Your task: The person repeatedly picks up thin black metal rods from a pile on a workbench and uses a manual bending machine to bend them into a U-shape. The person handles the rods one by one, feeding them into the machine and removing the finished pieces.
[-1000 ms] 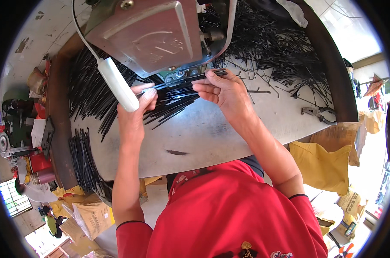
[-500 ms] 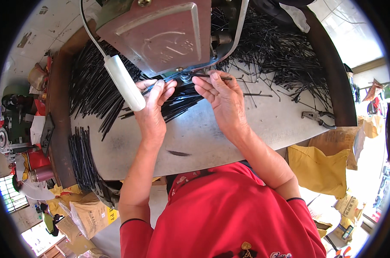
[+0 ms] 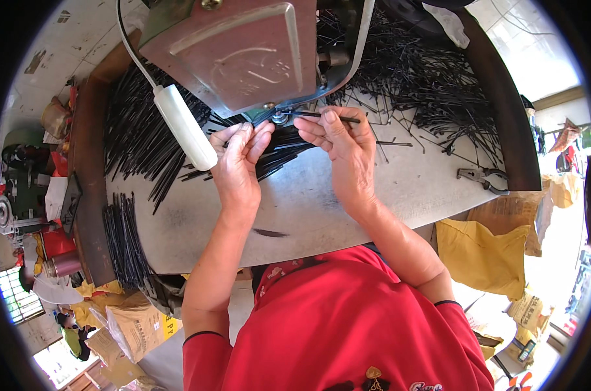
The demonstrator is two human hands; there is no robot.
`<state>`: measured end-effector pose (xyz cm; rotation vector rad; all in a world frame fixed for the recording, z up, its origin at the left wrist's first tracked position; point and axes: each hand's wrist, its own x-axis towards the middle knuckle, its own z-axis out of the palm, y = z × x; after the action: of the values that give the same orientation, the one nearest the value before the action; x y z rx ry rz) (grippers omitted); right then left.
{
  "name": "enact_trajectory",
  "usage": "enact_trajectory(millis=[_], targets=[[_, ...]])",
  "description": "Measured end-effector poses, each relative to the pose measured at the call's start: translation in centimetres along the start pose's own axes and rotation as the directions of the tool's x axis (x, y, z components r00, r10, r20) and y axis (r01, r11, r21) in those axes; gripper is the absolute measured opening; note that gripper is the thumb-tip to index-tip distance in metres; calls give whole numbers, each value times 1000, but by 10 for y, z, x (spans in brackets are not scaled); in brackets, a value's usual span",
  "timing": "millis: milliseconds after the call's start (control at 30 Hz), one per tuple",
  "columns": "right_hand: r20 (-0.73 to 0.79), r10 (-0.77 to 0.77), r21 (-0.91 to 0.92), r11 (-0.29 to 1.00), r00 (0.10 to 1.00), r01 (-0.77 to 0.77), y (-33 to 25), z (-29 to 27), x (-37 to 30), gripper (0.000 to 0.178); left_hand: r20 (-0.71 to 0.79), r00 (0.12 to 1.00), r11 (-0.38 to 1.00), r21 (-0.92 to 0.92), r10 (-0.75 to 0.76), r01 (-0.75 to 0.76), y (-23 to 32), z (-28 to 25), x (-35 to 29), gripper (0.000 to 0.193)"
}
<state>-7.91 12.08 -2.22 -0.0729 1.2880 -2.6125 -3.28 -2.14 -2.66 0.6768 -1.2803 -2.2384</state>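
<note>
Machine (image 3: 243, 55): one
White handle (image 3: 185, 127): one
Pliers (image 3: 481, 179): one pair
Hands: two
Black rods (image 3: 139, 137): too many to count
Yellow sacks (image 3: 481, 257): one

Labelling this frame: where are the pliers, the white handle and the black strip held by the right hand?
pliers (image 3: 483, 178), head view, handles.
white handle (image 3: 185, 128), head view, middle.
black strip (image 3: 308, 115), head view, left part.

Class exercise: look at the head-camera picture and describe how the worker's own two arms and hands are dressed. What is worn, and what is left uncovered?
Both hands, the left hand and the right hand, are bare: no gloves, rings or watch show. The forearms are uncovered up to short red sleeves with a thin dark edging, part of a red shirt.
</note>
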Motion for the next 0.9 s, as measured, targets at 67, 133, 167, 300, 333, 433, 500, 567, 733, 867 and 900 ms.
enact_trajectory(millis=[67,133,167,300,333,433,500,567,733,867,900], targets=[[6,-33,-2,999,999,33,5,-1,-1,17,-3,1000,1000,-16,-3,3,-1,0,-1,7],[6,-21,7,1000,1000,21,5,0,-1,16,-4,1000,1000,-22,7,-7,0,2,-4,7],[8,-16,12,1000,1000,16,5,0,0,16,-2,1000,1000,-21,20,-20,2,4,-6,7],[9,-2,20,1000,1000,2,6,0,2,17,10,1000,1000,6,16,-16,2,2,-5,6],[7,16,26,1000,1000,-16,7,-2,3,17,5,1000,1000,0,10,-10,1,1,-5,6],[17,35,37,999,999,-36,7,-3,6,18,16,1000,1000,-17,-6,6,-2,-3,-3,6],[33,35,44,998,999,-37,7,-4,7,17,62,998,1000,-25,-11,12,-1,-5,-1,6],[53,35,52,998,998,-38,8,-6,9,16,69,998,999,-42,-15,17,-4,-7,0,6],[73,66,107,992,995,-73,9,-7,13,13,96,995,999,-27,31,-28,-8,-10,4,7],[124,123,115,984,985,-138,7,-12,18,10,157,987,1000,5,29,-30,-5,-19,11,6],[129,123,99,986,984,-136,8,-13,18,10,173,985,1000,6,21,-22,-5,-21,12,6]])
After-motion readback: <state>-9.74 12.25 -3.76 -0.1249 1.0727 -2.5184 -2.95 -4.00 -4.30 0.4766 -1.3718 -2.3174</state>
